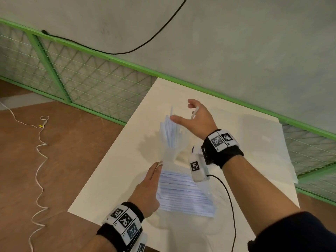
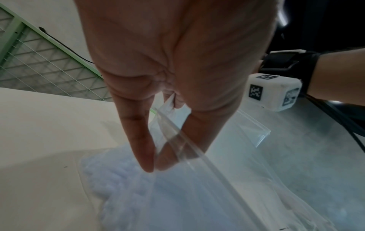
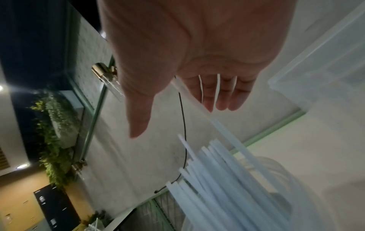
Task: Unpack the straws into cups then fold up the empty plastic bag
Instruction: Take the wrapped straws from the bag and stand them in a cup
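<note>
A clear cup [image 1: 170, 157] stands mid-table with a fan of white straws [image 1: 170, 131] sticking up out of it. My right hand [image 1: 181, 111] hovers just above and behind the straw tops with its fingers spread and straight. One straw [image 3: 197, 101] leans across the base of its fingers. Nearer to me lies the clear plastic bag [image 1: 183, 193], with several straws stacked flat inside. My left hand [image 1: 151, 180] holds the bag's left open end. In the left wrist view, thumb and forefinger [image 2: 153, 168] pinch the bag's rim [image 2: 177, 140].
The white table [image 1: 116, 179] ends close on the left, above brown floor with a white cord [image 1: 40, 160]. A clear plastic box [image 1: 263, 139] sits at the table's right. A green mesh fence [image 1: 91, 79] runs behind. A black cable [image 1: 229, 197] hangs from my right wrist.
</note>
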Action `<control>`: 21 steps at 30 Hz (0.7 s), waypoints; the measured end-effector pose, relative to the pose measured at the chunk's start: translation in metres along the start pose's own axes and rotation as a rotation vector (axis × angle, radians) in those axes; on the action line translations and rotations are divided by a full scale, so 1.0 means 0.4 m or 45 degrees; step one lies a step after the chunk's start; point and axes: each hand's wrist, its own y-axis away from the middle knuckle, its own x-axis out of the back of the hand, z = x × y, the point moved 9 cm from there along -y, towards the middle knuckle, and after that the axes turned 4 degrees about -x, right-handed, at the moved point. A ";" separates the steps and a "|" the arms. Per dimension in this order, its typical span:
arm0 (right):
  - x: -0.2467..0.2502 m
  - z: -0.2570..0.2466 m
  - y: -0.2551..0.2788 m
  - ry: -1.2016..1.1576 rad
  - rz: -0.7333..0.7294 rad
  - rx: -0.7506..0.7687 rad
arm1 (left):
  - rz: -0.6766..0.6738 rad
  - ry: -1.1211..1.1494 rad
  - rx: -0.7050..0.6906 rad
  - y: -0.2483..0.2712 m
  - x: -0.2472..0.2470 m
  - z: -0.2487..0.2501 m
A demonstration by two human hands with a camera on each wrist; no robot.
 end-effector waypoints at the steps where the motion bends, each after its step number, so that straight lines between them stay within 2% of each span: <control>1: 0.016 -0.004 0.011 -0.032 0.059 0.028 | -0.003 0.002 0.005 0.000 0.001 -0.001; 4: 0.046 -0.012 0.068 -0.122 0.205 0.155 | -0.009 0.001 0.022 -0.004 0.002 -0.004; 12: 0.005 0.010 0.217 0.100 0.191 0.388 | -0.033 -0.006 0.033 -0.013 -0.007 -0.003; 14: -0.049 0.018 0.274 0.148 0.008 0.452 | -0.045 -0.014 0.046 -0.012 -0.007 -0.005; 16: -0.158 0.060 0.339 0.337 -0.348 0.426 | -0.048 -0.024 0.047 -0.011 -0.009 -0.006; 18: -0.265 0.142 0.397 0.587 -0.652 0.321 | -0.058 -0.031 0.033 -0.012 -0.014 -0.004; 21: -0.349 0.243 0.444 0.873 -0.793 0.258 | -0.068 -0.035 0.015 -0.011 -0.020 0.000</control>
